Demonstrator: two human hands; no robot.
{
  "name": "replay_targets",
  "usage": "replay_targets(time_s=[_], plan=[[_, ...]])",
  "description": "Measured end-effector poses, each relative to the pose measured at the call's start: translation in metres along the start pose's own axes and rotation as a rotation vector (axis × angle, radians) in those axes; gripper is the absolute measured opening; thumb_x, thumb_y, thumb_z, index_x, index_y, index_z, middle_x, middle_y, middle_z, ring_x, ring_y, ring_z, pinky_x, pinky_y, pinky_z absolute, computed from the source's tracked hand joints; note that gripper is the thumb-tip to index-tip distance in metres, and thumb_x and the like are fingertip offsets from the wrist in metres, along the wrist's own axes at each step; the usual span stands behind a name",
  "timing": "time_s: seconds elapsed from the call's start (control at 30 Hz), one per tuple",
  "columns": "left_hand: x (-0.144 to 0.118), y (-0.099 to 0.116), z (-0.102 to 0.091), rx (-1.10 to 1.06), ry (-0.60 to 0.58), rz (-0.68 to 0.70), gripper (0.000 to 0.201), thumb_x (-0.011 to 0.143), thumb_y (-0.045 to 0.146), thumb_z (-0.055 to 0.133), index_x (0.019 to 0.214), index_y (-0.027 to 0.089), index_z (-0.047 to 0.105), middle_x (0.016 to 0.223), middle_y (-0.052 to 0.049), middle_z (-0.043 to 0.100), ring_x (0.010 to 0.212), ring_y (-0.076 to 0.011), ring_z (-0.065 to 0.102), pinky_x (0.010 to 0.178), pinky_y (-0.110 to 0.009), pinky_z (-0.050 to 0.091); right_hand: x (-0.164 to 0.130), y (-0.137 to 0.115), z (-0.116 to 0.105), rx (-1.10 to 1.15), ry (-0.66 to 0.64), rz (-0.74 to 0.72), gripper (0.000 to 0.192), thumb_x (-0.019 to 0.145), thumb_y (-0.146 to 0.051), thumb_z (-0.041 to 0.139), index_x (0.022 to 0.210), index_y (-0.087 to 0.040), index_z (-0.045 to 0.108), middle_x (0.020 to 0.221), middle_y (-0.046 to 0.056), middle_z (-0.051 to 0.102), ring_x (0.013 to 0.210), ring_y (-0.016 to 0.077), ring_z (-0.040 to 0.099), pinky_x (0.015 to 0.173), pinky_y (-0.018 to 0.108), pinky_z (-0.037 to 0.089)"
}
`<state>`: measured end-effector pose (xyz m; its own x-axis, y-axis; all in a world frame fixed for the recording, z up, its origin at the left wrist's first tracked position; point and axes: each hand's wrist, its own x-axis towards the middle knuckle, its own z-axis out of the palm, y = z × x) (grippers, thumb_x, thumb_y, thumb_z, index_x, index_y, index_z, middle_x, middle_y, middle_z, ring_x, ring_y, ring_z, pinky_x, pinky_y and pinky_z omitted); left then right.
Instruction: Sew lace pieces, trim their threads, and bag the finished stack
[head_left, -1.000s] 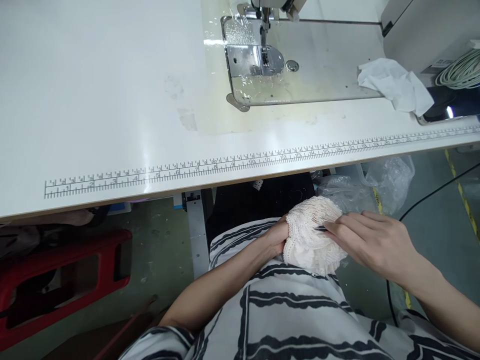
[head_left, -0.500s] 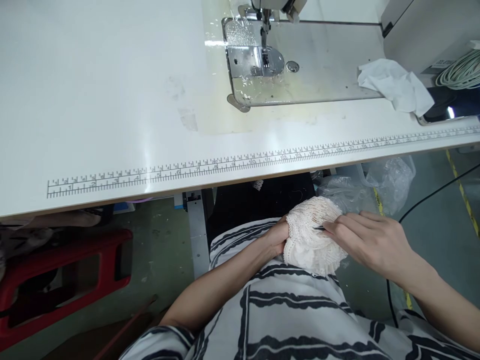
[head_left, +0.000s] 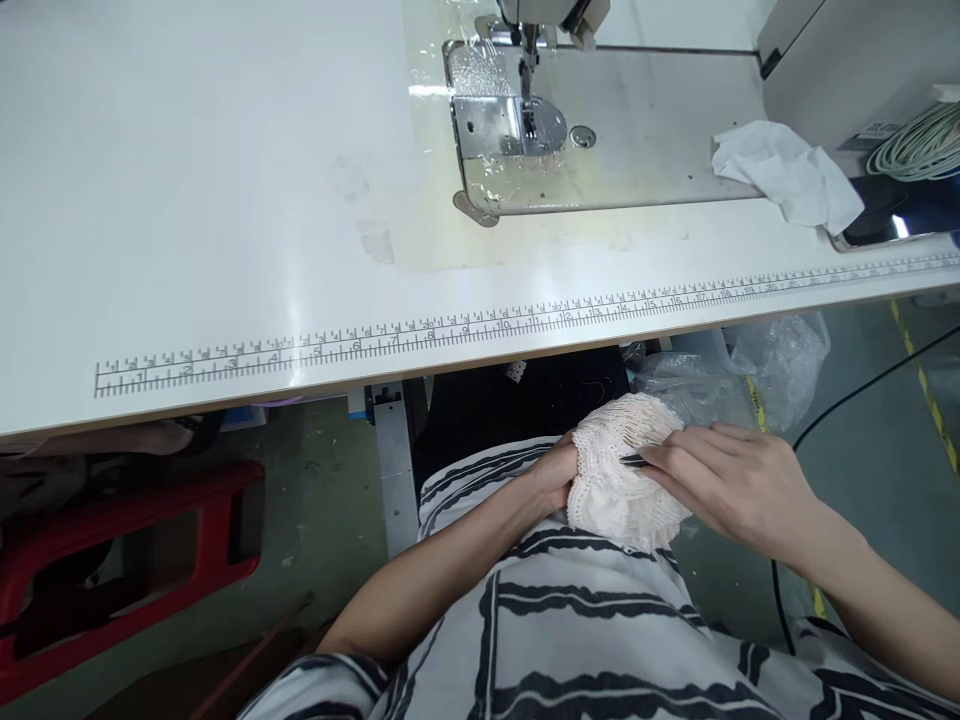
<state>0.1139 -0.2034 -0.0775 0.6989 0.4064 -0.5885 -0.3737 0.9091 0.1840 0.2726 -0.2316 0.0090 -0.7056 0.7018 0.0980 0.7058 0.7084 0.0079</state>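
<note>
A bunched piece of cream lace (head_left: 626,500) with a scalloped, openwork edge is held over my lap, below the table's front edge. My left hand (head_left: 559,470) grips it from the left side, its fingers mostly hidden under the lace. My right hand (head_left: 739,485) is closed around a small dark pointed tool (head_left: 636,461), which looks like thread snips. Two slim tips stick out past the thumb and lie against the lace; the rest of the tool is inside the hand.
Above is a white table with a printed ruler (head_left: 465,330) along its front edge. A sewing machine (head_left: 529,100) stands at the back, with a white cloth (head_left: 787,175) to its right. A red stool (head_left: 135,560) is at lower left, clear plastic bags (head_left: 780,370) at right.
My right hand has shifted slightly left, and the dark tips show longer and a little apart on the lace. My left hand and the lace stay nearly still.
</note>
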Motion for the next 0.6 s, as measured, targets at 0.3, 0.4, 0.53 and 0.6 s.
replay_targets(time_s=[0.3, 0.4, 0.53, 0.6], plan=[[0.001, -0.001, -0.002, -0.052, -0.002, -0.008, 0.020, 0.089, 0.017, 0.056, 0.097, 0.012, 0.072, 0.108, -0.011, 0.073, 0.104, -0.0223, 0.067, 0.092, -0.028, 0.052, -0.003, 0.004, -0.005, 0.070, 0.030, 0.026, 0.004, 0.091, -0.016, 0.062, 0.093, -0.014, 0.059, 0.071, 0.000, 0.065, 0.064, 0.0124, 0.061, 0.057, 0.027, 0.039], [0.002, -0.001, -0.005, -0.057, -0.032, -0.013, 0.020, 0.088, 0.019, 0.057, 0.100, 0.012, 0.072, 0.108, -0.012, 0.073, 0.106, -0.0233, 0.066, 0.093, -0.029, 0.052, -0.007, 0.006, -0.010, 0.121, -0.004, 0.058, 0.005, 0.093, -0.019, 0.060, 0.096, -0.015, 0.058, 0.074, 0.000, 0.066, 0.063, 0.0125, 0.061, 0.057, 0.027, 0.039], [0.006, -0.004, -0.010, -0.061, -0.047, -0.013, 0.022, 0.086, 0.020, 0.060, 0.102, 0.011, 0.072, 0.110, -0.013, 0.072, 0.107, -0.0233, 0.066, 0.094, -0.029, 0.051, -0.009, 0.005, -0.010, 0.139, -0.030, 0.033, 0.005, 0.094, -0.019, 0.058, 0.098, -0.016, 0.058, 0.076, 0.001, 0.067, 0.063, 0.0130, 0.061, 0.057, 0.029, 0.039], [0.008, -0.006, -0.013, -0.064, -0.036, -0.012, 0.021, 0.085, 0.020, 0.062, 0.101, 0.011, 0.072, 0.109, -0.013, 0.072, 0.107, -0.0232, 0.066, 0.094, -0.028, 0.051, -0.007, 0.003, -0.008, 0.118, -0.025, 0.017, 0.006, 0.094, -0.018, 0.059, 0.098, -0.015, 0.057, 0.075, 0.001, 0.067, 0.063, 0.0133, 0.062, 0.057, 0.029, 0.038]])
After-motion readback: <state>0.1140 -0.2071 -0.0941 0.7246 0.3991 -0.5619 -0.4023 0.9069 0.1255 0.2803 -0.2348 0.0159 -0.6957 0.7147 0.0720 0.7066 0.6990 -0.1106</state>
